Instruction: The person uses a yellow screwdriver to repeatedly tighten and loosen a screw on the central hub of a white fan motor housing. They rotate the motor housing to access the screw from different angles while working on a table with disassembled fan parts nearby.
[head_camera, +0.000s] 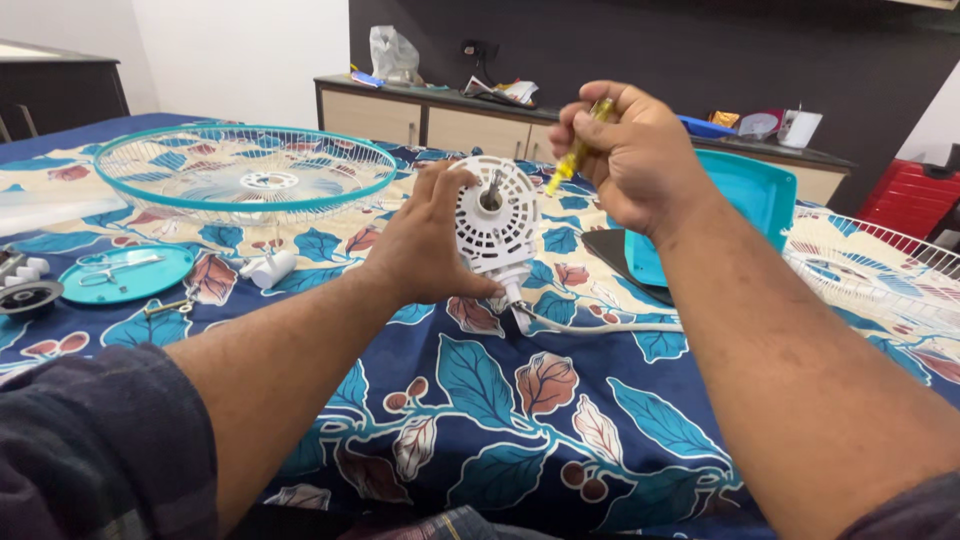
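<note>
Your left hand (425, 240) gripped the white vented round plastic motor housing (496, 215), your right hand (625, 150) closed around a yellow-handled screwdriver (575, 155), near its top.

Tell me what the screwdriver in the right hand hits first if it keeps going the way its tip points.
Probably the white motor housing held by the left hand. The right hand angles the yellow screwdriver down-left toward its face, near the shaft. Depth is unclear.

White motor housing (495, 215); yellow screwdriver (573, 155); blue leaf-patterned cloth (520, 400).
</note>
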